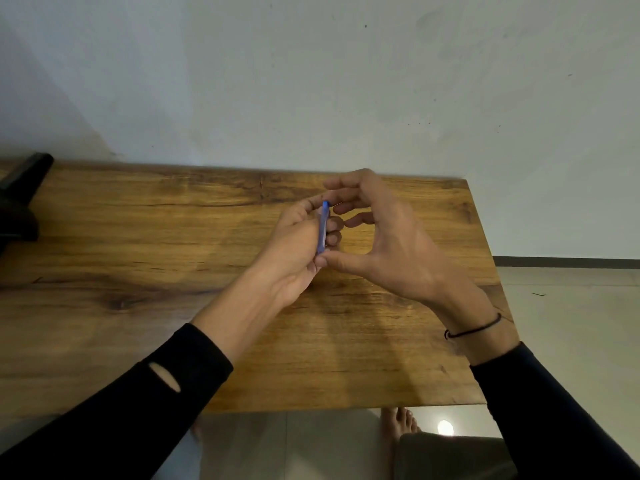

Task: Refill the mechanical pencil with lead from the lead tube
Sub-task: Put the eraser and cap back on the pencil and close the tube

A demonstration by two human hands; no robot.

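A short, slim blue lead tube (322, 230) stands nearly upright above the middle of the wooden table (138, 237). My left hand (294, 244) grips it from the left, fingers curled round its lower half. My right hand (377, 237) arches over from the right. Its fingertips meet the tube's darker blue top end and its thumb rests at the bottom end, beside my left fingertips. The mechanical pencil is not visible; whether it lies behind my hands I cannot tell.
A black object (20, 192) sits at the table's far left edge against the pale wall. The table's right edge (491, 271) drops to a tiled floor. Bare feet (401, 424) show below the near edge.
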